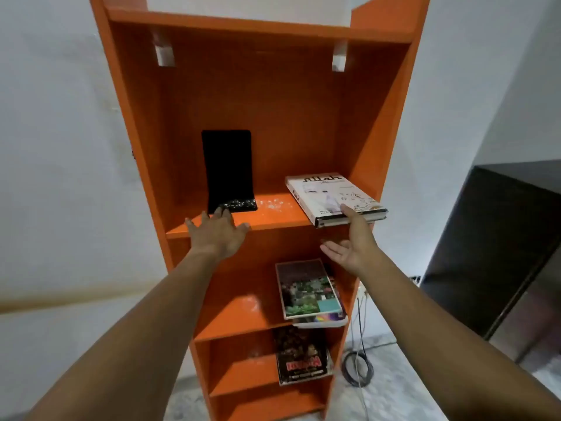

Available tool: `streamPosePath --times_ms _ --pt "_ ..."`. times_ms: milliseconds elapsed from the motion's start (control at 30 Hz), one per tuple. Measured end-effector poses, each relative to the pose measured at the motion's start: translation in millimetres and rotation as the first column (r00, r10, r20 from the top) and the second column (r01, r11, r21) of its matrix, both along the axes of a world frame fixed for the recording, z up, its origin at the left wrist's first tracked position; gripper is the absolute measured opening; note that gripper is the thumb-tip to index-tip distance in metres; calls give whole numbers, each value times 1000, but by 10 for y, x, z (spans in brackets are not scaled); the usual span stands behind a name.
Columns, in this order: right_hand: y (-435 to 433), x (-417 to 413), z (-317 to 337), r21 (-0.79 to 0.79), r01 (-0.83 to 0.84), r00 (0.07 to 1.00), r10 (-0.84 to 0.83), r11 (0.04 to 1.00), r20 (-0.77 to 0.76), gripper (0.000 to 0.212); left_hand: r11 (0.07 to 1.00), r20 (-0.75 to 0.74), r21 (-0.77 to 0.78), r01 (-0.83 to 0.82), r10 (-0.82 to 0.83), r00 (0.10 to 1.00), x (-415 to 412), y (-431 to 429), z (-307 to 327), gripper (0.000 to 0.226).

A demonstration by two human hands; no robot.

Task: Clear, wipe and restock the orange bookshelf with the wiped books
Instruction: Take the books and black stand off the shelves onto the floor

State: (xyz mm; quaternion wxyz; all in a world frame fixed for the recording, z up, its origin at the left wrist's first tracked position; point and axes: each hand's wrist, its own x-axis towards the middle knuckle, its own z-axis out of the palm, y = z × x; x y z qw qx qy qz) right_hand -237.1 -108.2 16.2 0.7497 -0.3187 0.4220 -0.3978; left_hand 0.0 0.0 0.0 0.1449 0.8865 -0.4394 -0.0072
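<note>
The orange bookshelf (273, 101) stands in front of me against a white wall. On its upper shelf board a white book (331, 196) lies flat at the right, jutting over the front edge. A black cloth-like item with a sparkly trim (227, 168) leans against the back panel at the left. My left hand (217, 233) is spread flat over the shelf's front edge, fingertips touching the black item's trim. My right hand (352, 241) is open, palm turned left, thumb resting on the white book's near corner. A stack of colourful books (309, 291) lies one shelf down, a dark book (302, 355) below that.
White dust specks lie on the upper board between the black item and the white book. A dark cabinet (498, 247) stands at the right. Coiled cables (356, 367) lie on the tiled floor beside the shelf's right side. Two white brackets (164, 54) sit under the top board.
</note>
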Motion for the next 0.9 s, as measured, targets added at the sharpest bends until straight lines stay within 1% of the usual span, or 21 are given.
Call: streamPosePath --times_ms 67,167,233,300,400,467,500,567,600,667,733,800,833,867,900 --pt "-86 87 43 23 37 999 -38 999 31 72 999 61 -35 5 -3 998 -25 46 -13 76" --pt "-116 210 161 68 81 993 -86 994 75 58 990 118 -129 57 -41 992 -87 137 -60 69" --pt "-95 284 224 84 130 991 -131 988 9 52 985 166 -149 87 -61 984 -126 209 -88 62" --pt "-62 337 283 80 139 990 -137 987 -26 48 976 206 -197 97 -55 977 -131 241 -111 52" --pt "-43 398 232 67 196 980 -193 978 -49 51 928 245 -366 63 31 969 -107 257 -114 38" --pt "-15 397 177 62 211 977 -210 976 -24 45 889 225 -456 -43 162 961 -101 245 -65 34" --pt "-1 390 150 61 208 978 -208 976 -9 43 865 189 -486 -126 245 951 -99 229 -47 30" --pt "29 376 102 69 197 980 -198 978 22 42 811 77 -486 -326 412 908 -112 178 -15 29" --pt "31 380 81 78 195 979 -199 978 45 43 772 -2 -478 -418 476 880 -133 150 2 31" --pt "17 391 67 102 216 968 -227 971 110 47 678 -227 -481 -555 515 827 -206 109 33 44" --pt "-25 407 52 101 244 953 -257 965 159 49 597 -495 -451 -663 451 743 -264 59 29 57" --pt "-59 391 36 74 261 947 -270 963 174 49 536 -729 -387 -750 321 605 -280 -6 -9 61" --pt "-78 379 23 58 263 947 -269 963 178 49 489 -830 -363 -793 216 514 -273 -19 -15 59" --pt "-88 360 9 50 265 944 -270 963 192 50 440 -901 -346 -828 90 425 -256 -19 -16 54" --pt "-96 331 -8 45 263 942 -266 964 205 51 420 -932 -334 -844 -11 363 -259 3 -8 47"
